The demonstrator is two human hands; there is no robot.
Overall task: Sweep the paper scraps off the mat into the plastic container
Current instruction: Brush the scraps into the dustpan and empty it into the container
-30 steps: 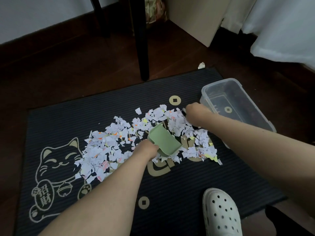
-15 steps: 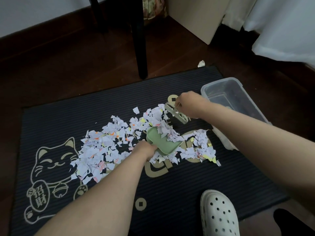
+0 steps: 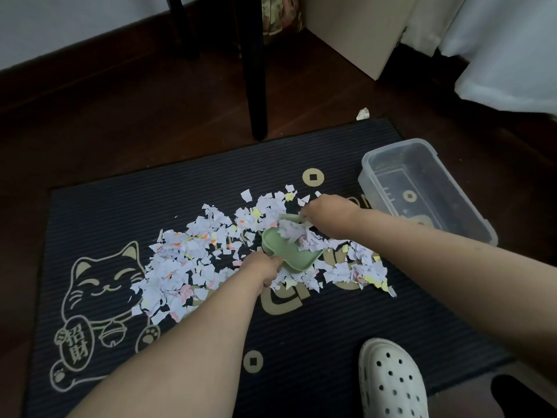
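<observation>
Several white and coloured paper scraps (image 3: 187, 260) lie spread over the middle of the dark cat-print mat (image 3: 126, 212). My left hand (image 3: 260, 271) grips the handle of a small green dustpan (image 3: 281, 251) set among the scraps, with a heap of scraps in its mouth. My right hand (image 3: 327, 214) holds a small green brush (image 3: 291, 218) at the pan's far edge; the brush is mostly hidden behind the hand. The clear plastic container (image 3: 470, 218) stands on the mat's right edge, just beyond my right forearm.
A black chair leg (image 3: 256, 86) stands on the wooden floor just behind the mat. One loose scrap (image 3: 362, 113) lies off the mat at the back. A white perforated clog (image 3: 391, 384) rests on the mat's near edge. A beige cabinet (image 3: 355, 31) and white cloth are behind.
My right hand lifted the brush back toward the container, then came down to the pan's edge, pushing scraps into the dustpan. The left hand kept hold of the pan.
</observation>
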